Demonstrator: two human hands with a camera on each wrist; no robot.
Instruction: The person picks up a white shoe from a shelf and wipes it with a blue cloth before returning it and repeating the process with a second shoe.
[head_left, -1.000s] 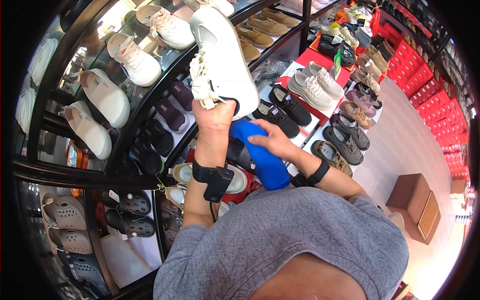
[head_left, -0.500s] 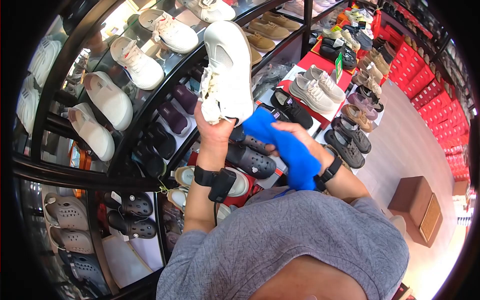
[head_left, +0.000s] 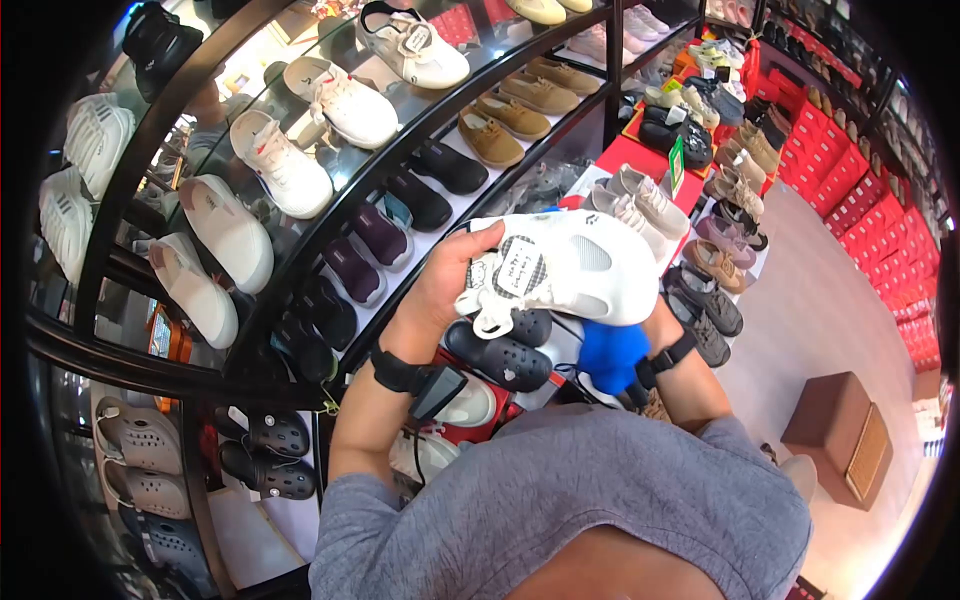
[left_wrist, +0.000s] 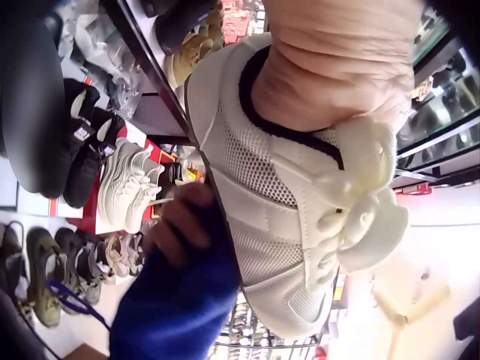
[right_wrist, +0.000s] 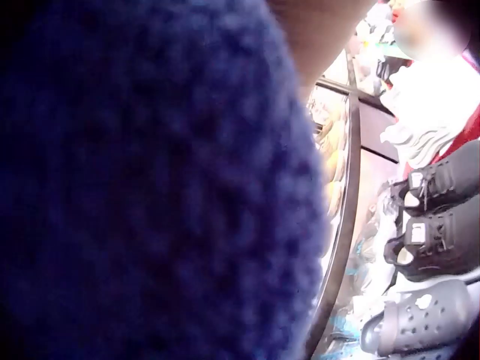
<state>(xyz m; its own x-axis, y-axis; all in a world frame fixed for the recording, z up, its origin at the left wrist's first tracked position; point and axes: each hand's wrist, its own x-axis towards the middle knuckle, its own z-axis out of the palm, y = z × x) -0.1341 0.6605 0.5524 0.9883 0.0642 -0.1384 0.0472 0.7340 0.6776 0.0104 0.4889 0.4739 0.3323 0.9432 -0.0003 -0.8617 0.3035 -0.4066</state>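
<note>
My left hand (head_left: 440, 282) holds a white sneaker (head_left: 605, 265) by its heel end, toe pointing right. In the left wrist view that hand reaches into the dark-lined collar, above mesh panels and thick cream laces (left_wrist: 367, 217). A label card (head_left: 520, 265) sits over the tongue. My right hand (left_wrist: 180, 229) grips a blue cloth (left_wrist: 176, 292), its curled fingers close to the sole's edge. In the head view the sneaker hides most of the right hand, and the cloth hangs below it. Blue fabric fills much of the right wrist view.
Glass shelves with white shoes (head_left: 280, 165) curve along the left. Below the sneaker lie dark clogs (head_left: 500, 355). Grey sneakers (head_left: 640, 210) stand on a red box behind. A brown stool (head_left: 835, 440) stands on the floor at right, beyond which red boxes (head_left: 850, 180) are stacked.
The sneaker came down from its raised, toe-up position and tipped over to the right. My right hand and the blue cloth, earlier beside the heel, are now behind and under the sneaker.
</note>
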